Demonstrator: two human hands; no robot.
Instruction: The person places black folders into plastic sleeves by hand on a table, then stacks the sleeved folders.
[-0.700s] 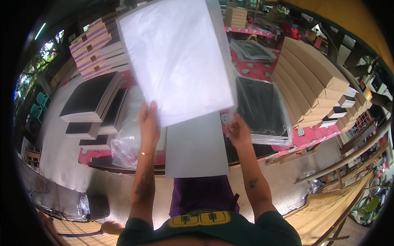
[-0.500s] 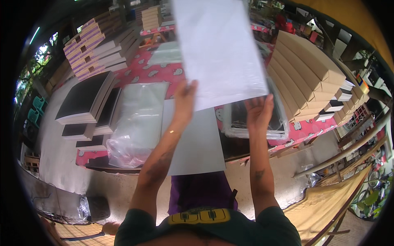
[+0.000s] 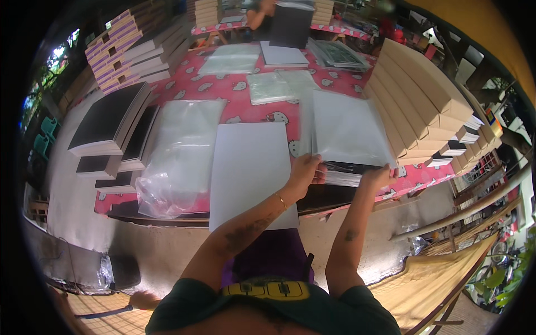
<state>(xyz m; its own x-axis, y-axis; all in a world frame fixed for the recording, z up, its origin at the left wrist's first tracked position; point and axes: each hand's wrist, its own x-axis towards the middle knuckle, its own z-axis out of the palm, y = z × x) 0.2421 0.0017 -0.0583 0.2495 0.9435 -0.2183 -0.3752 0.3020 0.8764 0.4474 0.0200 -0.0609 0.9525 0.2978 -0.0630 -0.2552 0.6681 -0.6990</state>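
A white sheet in a clear plastic sleeve (image 3: 349, 125) lies over a stack of sleeved sheets with black showing at its near edge (image 3: 349, 166). My left hand (image 3: 305, 176) pinches the sleeve's near left corner. My right hand (image 3: 379, 178) has its fingers closed on the near right corner. A pile of white sheets (image 3: 250, 167) lies left of the stack, overhanging the table's front edge. Farther left is a pile of empty clear plastic sleeves (image 3: 187, 148), crumpled at its near end.
Black-topped stacks (image 3: 111, 120) stand at the table's left, and leaning brown cartons (image 3: 416, 106) rise at the right. More clear sleeves (image 3: 279, 86) lie on the pink patterned tablecloth (image 3: 234, 114). Across the table, another person's arm (image 3: 258, 15) is beside a raised black sheet (image 3: 291, 25).
My hands have lowered the sleeved white sheet from mid-air onto the stack at the right. The far side of the table, with another person holding up a black sheet, has come into view.
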